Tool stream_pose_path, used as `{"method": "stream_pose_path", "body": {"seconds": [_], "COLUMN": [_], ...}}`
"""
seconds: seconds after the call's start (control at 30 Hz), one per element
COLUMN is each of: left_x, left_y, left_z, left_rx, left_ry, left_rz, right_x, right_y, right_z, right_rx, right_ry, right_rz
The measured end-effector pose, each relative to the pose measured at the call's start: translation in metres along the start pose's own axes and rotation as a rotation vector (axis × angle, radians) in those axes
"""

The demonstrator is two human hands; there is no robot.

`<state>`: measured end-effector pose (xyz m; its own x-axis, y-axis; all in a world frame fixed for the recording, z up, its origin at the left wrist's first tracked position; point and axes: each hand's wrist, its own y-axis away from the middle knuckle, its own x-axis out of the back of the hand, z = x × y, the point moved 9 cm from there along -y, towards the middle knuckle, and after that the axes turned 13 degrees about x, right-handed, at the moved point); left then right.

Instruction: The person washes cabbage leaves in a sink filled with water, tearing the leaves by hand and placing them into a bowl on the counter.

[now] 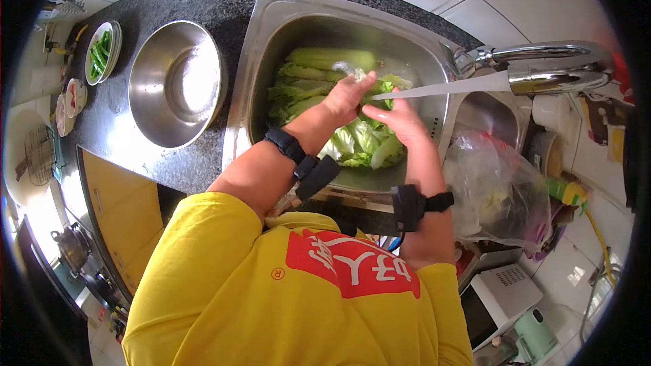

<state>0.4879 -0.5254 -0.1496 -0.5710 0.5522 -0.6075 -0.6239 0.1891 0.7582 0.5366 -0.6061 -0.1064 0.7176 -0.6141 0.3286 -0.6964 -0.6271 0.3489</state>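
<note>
In the sink, my left hand (348,97) and my right hand (401,120) are close together under the running water. Both have their fingers curled around a green lettuce leaf (386,88), partly hidden between them and by the stream. Loose pale-green lettuce leaves (356,141) lie below my hands. Further left in the basin are longer green leaves (298,91), with a thick light-green stalk (332,57) along the back. Water pours from the chrome faucet (563,71) at the right toward my fingers.
A steel bowl (178,85) stands on the dark counter (224,13) left of the sink (245,88). Beyond it are a plate of green peppers (100,54) and small bowls (71,102). A clear plastic bag (498,190) covers part of the small side basin (485,118).
</note>
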Motion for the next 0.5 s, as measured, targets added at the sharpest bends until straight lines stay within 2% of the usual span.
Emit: {"method": "stream_pose_path", "body": {"seconds": [0.03,0.07,0.13,0.17,0.2,0.27,0.33,0.4,0.47,0.5], "left_x": [0.002,0.004,0.004,0.005,0.006,0.013,0.006,0.010,0.016,0.008], "left_y": [0.005,0.012,0.015,0.017,0.018,0.014,0.017,0.012,0.002,0.000], "left_z": [0.006,0.014,0.014,0.015,0.015,0.011,0.014,0.011,0.004,0.003], "left_rx": [-0.113,-0.227,-0.267,-0.306,-0.344,-0.306,-0.361,-0.347,-0.179,-0.072], "left_ry": [-0.158,-0.316,-0.278,-0.233,-0.187,-0.083,0.072,0.134,0.217,0.177], "left_rz": [0.101,0.202,0.183,0.162,0.140,0.102,-0.104,-0.081,-0.053,-0.143], "right_x": [0.000,-0.005,-0.011,-0.019,-0.019,-0.028,-0.031,-0.030,-0.026,-0.025], "right_y": [0.001,0.001,0.002,-0.006,-0.004,0.002,0.002,0.003,0.003,0.004], "right_z": [-0.015,-0.019,-0.023,0.009,0.008,0.009,0.008,0.001,-0.008,-0.014], "right_rx": [0.055,0.057,0.042,0.062,0.061,0.032,0.082,0.133,0.187,0.190], "right_ry": [0.145,0.140,0.218,0.276,0.274,0.202,0.077,-0.043,0.194,0.195], "right_rz": [-0.013,-0.009,-0.016,-0.032,-0.028,-0.101,-0.092,-0.084,-0.183,-0.181]}}
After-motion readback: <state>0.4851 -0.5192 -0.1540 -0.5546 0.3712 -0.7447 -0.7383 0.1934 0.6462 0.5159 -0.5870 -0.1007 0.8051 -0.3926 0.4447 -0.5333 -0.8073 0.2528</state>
